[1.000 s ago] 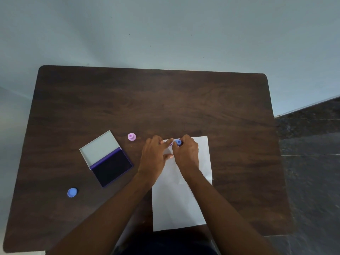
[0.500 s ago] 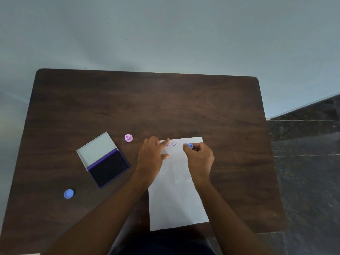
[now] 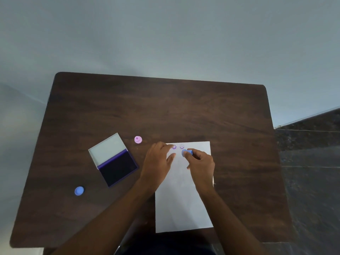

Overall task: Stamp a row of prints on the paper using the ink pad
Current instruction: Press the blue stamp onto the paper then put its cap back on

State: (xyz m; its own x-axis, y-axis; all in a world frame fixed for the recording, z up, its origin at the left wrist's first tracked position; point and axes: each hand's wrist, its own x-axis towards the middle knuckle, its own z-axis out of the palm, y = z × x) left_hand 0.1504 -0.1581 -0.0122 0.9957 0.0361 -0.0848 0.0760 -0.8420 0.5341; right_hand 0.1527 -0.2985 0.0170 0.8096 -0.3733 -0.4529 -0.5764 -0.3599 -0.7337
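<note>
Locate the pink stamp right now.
In the head view the pink stamp stands on the table, just beyond the open ink pad, left of the paper.

Count, head view:
- Worktop (image 3: 165,111): 1, dark wood.
- Paper sheet (image 3: 184,205): 1, white.
- Prints on the sheet: 2 visible, side by side at the far edge: left print (image 3: 174,147), right print (image 3: 182,146), a smiley face.
- Ink pad (image 3: 117,167): 1, its lid (image 3: 107,149) open.
- Stampers: 2. Pink stamper (image 3: 138,139): 1. Blue stamper (image 3: 186,152): 1.
- Blue round cap (image 3: 79,190): 1.
- Hands: 2. Left hand (image 3: 158,162), right hand (image 3: 201,164).
</note>
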